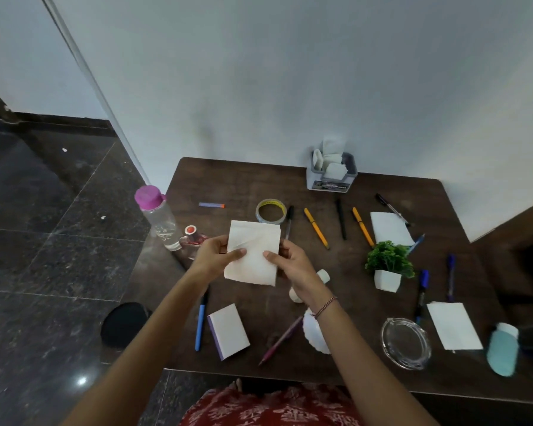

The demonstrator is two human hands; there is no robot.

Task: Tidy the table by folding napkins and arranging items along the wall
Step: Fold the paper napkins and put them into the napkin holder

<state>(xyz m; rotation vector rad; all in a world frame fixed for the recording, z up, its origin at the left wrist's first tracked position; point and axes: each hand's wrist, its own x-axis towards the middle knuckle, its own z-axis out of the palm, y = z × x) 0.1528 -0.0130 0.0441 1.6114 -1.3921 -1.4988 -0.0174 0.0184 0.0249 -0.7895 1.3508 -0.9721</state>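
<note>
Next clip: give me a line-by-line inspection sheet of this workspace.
Surface: dark wooden table, set against the wall.
Job's things: held napkin is lifted above the table; upper flat napkin and lower flat napkin lie at the right; napkin holder stands by the wall.
Clutter: scattered pens such as the yellow pen, tape roll, bottle, potted plant, glass ashtray, notepad.
Grippers: left hand and right hand each pinch a side of the held napkin with thumb and fingers.
Cables: nothing seen.
Surroundings: white wall, dark tiled floor.
</note>
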